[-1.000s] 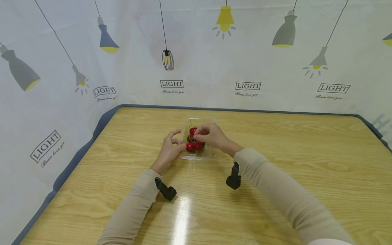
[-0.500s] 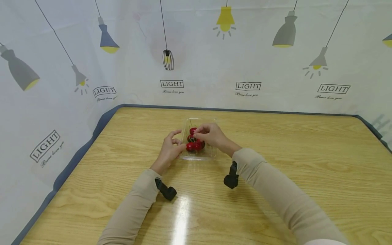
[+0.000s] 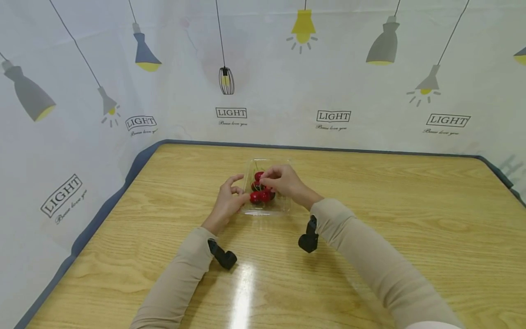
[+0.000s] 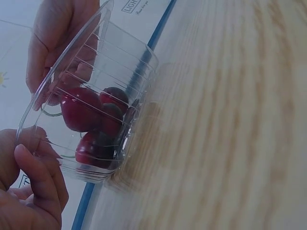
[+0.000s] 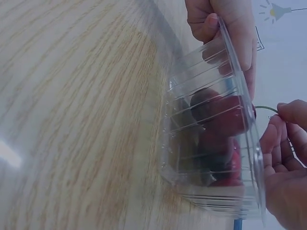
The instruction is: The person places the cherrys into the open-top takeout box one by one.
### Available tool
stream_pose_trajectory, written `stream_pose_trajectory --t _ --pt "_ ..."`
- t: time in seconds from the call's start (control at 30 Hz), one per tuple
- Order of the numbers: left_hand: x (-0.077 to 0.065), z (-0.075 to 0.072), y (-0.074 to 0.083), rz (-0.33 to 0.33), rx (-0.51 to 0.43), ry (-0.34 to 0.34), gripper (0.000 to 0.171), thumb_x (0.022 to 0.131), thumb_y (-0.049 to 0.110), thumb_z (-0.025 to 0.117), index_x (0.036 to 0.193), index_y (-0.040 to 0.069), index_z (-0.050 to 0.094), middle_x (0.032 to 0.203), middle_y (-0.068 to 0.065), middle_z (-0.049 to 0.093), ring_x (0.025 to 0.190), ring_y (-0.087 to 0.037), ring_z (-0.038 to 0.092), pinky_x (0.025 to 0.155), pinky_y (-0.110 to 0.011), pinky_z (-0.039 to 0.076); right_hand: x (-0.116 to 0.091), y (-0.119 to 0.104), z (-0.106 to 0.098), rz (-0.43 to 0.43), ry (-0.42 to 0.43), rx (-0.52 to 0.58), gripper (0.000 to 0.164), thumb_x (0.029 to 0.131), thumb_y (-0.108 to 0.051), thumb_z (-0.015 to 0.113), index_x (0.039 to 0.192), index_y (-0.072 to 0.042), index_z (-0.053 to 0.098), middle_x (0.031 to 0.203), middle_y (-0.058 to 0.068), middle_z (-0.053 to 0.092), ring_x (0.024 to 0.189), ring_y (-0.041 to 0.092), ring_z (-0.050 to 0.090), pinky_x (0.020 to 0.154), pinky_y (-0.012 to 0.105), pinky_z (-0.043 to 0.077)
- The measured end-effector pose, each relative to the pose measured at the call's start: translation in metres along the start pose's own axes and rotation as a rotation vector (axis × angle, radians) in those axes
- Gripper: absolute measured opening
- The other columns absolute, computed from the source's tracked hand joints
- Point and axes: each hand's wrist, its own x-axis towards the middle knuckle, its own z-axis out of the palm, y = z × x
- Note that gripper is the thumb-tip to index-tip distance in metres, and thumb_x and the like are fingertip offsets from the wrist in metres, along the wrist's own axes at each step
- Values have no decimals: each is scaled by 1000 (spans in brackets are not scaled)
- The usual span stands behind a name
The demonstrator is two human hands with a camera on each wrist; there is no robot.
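Red cherries (image 3: 255,197) with green stems lie in a clear plastic container (image 3: 277,208) on the table. My left hand (image 3: 227,197) holds the container's left rim, thumb on the near side and fingers along the edge. From the right, my right hand (image 3: 285,182) reaches over the container. In the right wrist view, its thumb and forefinger pinch the green stem (image 5: 266,108) of a cherry (image 5: 235,117). That cherry is level with the rim, above several others. The left wrist view shows a large cherry (image 4: 81,109) on top of darker ones, behind the ribbed wall.
The wooden table (image 3: 411,214) stretches around the container, with a bright glare streak near the front. A white curtain (image 3: 279,82) printed with lamps stands behind and at the left. Black wrist cameras (image 3: 223,255) hang below both sleeves.
The right wrist and forearm have shifted slightly to the left, while the right fingers stay at the stem. My left hand and the container have kept their places.
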Motion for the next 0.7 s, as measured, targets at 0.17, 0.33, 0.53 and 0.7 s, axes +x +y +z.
stream_pose_trajectory --t 0.17,0.33,0.53,0.7 --pt "0 -1 0 1 6 -2 59 75 -2 55 130 10 38 64 0 43 41 -7 34 36 -20 30 2 2 1 12 -10 27 14 82 -13 62 90 -1 63 77 5 58 58 11 50 60 33 46" --pt "0 -1 0 4 6 -3 59 75 -2 55 130 10 39 65 -1 43 41 -7 34 36 -20 30 3 1 1 26 -11 38 16 82 -14 62 91 -2 63 81 5 58 60 11 51 64 32 48" --pt "0 -1 0 4 6 -6 59 75 -2 56 130 10 38 65 -1 44 41 -8 35 37 -20 30 3 0 1 28 -14 47 16 82 -14 62 91 -1 62 83 6 58 61 11 52 64 28 49" --pt "0 -1 0 5 0 -6 59 75 -2 56 131 10 38 65 -1 44 41 -8 35 37 -20 30 2 1 2 29 -22 49 15 82 -12 61 91 0 63 82 8 59 60 11 52 64 30 49"
